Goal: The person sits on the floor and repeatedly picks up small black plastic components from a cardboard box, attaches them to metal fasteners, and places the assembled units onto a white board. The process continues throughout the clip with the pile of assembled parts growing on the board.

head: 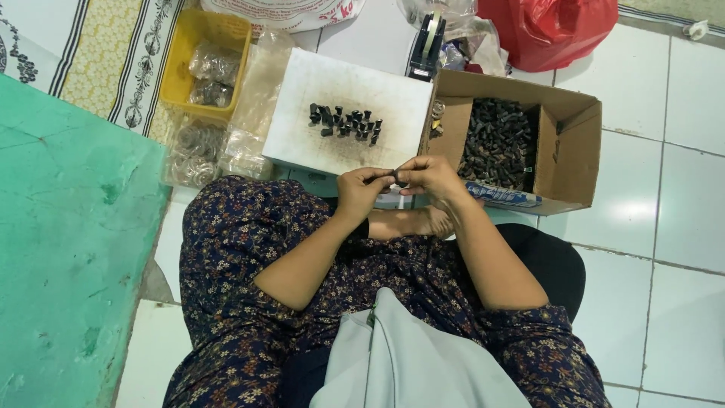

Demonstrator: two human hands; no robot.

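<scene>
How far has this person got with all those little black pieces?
Done, it seems: a small cluster of dark pieces stands on the white board. In hand: the left hand and right hand pinch one small dark piece between them. Left: the cardboard box holds a much larger heap of dark parts, so most probably remains.

Both hands [394, 181] on small dark part [395, 176]

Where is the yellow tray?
In the head view, the yellow tray sits at the upper left on the floor, left of the white board with small black parts, behind clear bags.
</scene>
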